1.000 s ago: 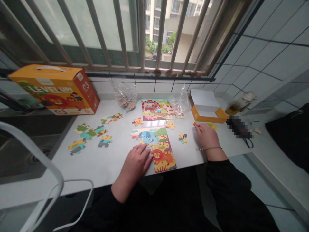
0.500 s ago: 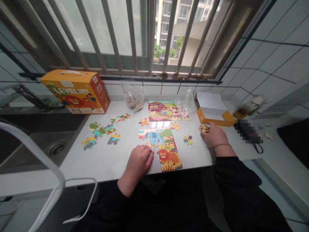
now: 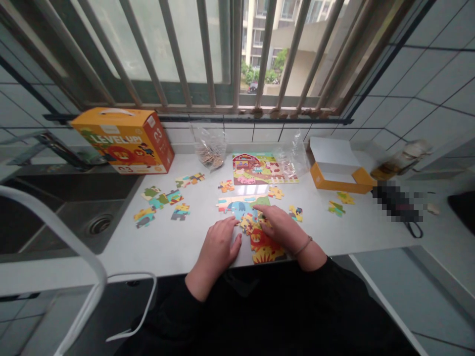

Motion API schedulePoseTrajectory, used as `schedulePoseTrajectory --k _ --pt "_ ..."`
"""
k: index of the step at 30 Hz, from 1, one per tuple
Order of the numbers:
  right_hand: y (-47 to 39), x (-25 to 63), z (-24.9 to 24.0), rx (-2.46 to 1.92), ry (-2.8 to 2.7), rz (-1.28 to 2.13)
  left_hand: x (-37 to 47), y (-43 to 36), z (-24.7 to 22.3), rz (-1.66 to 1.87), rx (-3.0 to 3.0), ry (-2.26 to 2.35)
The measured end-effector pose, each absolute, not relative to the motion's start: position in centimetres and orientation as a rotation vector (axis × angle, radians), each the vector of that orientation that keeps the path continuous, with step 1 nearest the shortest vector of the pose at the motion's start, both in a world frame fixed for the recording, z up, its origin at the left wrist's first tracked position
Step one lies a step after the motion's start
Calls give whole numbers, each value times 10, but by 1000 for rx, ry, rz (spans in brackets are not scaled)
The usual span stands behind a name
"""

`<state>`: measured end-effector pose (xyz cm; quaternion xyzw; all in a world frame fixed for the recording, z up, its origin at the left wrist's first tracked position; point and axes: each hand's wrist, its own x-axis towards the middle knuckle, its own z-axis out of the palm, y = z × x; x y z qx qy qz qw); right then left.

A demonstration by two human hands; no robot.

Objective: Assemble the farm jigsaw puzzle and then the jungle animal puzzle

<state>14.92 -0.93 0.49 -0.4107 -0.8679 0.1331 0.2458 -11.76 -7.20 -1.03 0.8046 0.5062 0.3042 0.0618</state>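
A partly joined jigsaw puzzle [image 3: 238,207] lies on the counter, showing a blue elephant above and a red-maned lion [image 3: 267,249] below. My right hand [image 3: 284,227] reaches over its right side and grips a yellow puzzle piece [image 3: 248,225] with thumb and fingers, at the puzzle's lower left notch. The hand covers part of the puzzle, so the piece's exact fit is hidden. My left hand [image 3: 218,244] rests palm down just left of the lion part, fingers stretched and fingertips close to the puzzle's edge and that piece.
Loose puzzle pieces [image 3: 159,200] lie left, others [image 3: 337,208] right. Behind stand an orange carton [image 3: 124,143], a plastic bag of pieces [image 3: 210,153], a farm picture [image 3: 256,170] and an opened box [image 3: 339,180]. A sink [image 3: 100,225] is left; a white cable [image 3: 83,247] crosses in front.
My right hand has come left from beside the opened box to the puzzle, bringing a yellow piece. My left hand has stayed nearly in place. The view has shifted slightly.
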Motion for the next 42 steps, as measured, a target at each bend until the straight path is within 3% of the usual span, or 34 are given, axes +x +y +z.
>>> schedulePoseTrajectory --k 14,33,42 --pt "-67 161 -14 -1248 -2234 236 -116 -74 7 684 2576 1066" --pt "-68 162 -13 -1171 -2240 209 -123 -77 0 846 2455 1344" --pt "-70 161 -11 -1258 -2179 223 -118 -76 3 754 2500 1325"
